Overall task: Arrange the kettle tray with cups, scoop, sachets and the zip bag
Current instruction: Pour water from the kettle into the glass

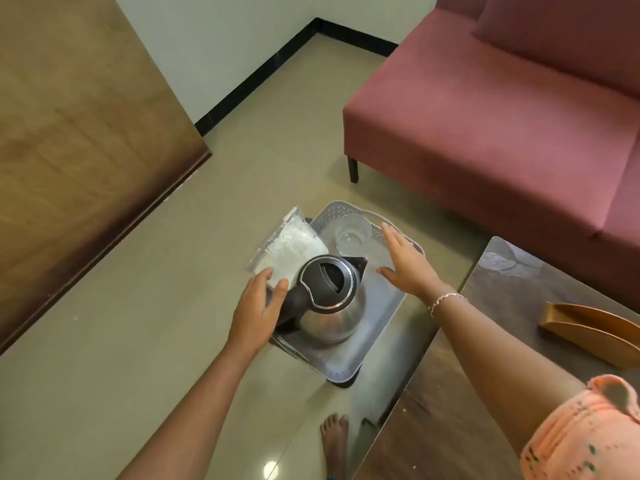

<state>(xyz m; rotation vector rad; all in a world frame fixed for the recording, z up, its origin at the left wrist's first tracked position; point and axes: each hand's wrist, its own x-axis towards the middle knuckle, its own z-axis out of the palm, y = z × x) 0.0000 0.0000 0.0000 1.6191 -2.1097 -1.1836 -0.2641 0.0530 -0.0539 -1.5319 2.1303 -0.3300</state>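
Observation:
A grey perforated tray (375,336) sits on a small dark stand over the floor. On it stands a steel kettle (332,306) with a black lid and handle. A clear glass cup (351,232) stands at the tray's far end. A clear zip bag (285,249) of white powder leans at the tray's left edge. My left hand (258,311) grips the near corner of the bag, right beside the kettle handle. My right hand (405,261) hovers flat over the tray's right side, fingers spread, holding nothing. No scoop or sachets are visible.
A pink sofa (502,109) fills the upper right. A dark wooden table (460,393) at the right carries a gold curved holder (588,329). A brown wooden panel (79,133) stands at the left. My bare foot (334,441) rests on the tiled floor below the tray.

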